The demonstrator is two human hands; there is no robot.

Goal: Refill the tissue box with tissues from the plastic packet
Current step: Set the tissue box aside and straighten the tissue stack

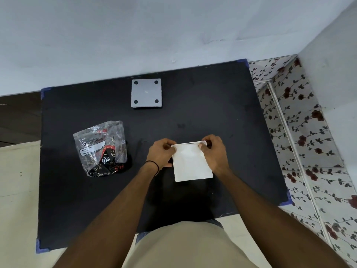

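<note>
Both hands are up over the middle of a black mat (193, 117), working on a white stack of tissues (191, 163) that sits near the person, a bit right of centre. The left hand (161, 153) has its thumb and fingertips pinched on the far left corner of the stack, with a thin black band around that wrist. The right hand (214, 153) is doing the same on the far right corner, thumb on top and the other fingers curled in behind the edge, so both are closed on the tissues rather than spread out. The stack looks square and pretty flat, and you can see a few layers peeking out along the far edge; honestly can't tell if the near edge is resting on the mat or lifted off it. Off to the left, well apart from the hands, the plastic packet (102, 149) lies crumpled on the mat, clear with black and red print, and it looks mostly flattened. At the far side of the mat, near the wall, there's the tissue box (146, 93), a grey square thing with four dark round dots at its corners facing up. The mat's corners are held by blue tape (44, 92), and flowery patterned sheeting (301, 120) runs along the right.
</note>
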